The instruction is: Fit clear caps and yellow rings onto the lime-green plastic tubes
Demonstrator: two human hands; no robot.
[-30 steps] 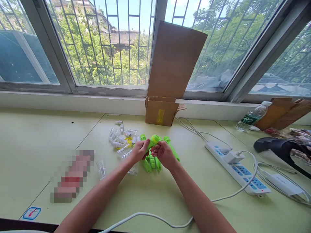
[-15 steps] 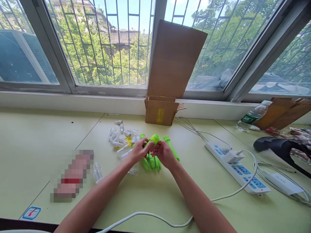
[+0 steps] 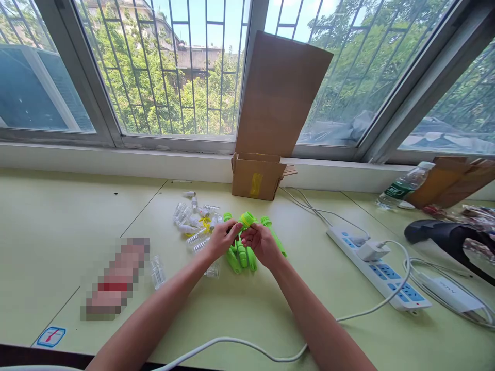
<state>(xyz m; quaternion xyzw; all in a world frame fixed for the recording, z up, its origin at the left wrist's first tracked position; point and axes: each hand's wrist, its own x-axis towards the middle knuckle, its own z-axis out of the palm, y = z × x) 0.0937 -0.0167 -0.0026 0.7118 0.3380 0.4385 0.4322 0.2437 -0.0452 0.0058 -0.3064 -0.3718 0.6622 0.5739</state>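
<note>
Between my two hands is a bright green plastic tube with a ringed, open end [image 3: 247, 218] tipped up. The thumb and fingers of my left hand [image 3: 222, 239] are closed on its left side. My right hand [image 3: 263, 244] pinches it from the right with thumb and fingertips, the other fingers curled. Below lie several more green tubes [image 3: 242, 254], partly covered by the hands, and another green tube [image 3: 275, 236] rests just right of them. Clear plastic tubes [image 3: 198, 238], white-capped pieces [image 3: 187, 228] and yellow cords [image 3: 205, 222] are heaped beside my left hand.
A cardboard box [image 3: 256, 178] with a raised flap stands against the window sill. A white power strip [image 3: 379, 268] with cables lies at right, near a water bottle [image 3: 406, 185] and a black curved object [image 3: 444, 237]. One clear tube [image 3: 157, 272] lies left of my forearm.
My hands stay around the green tube with only a slight shift of the fingers. The whole view has moved very slightly.
</note>
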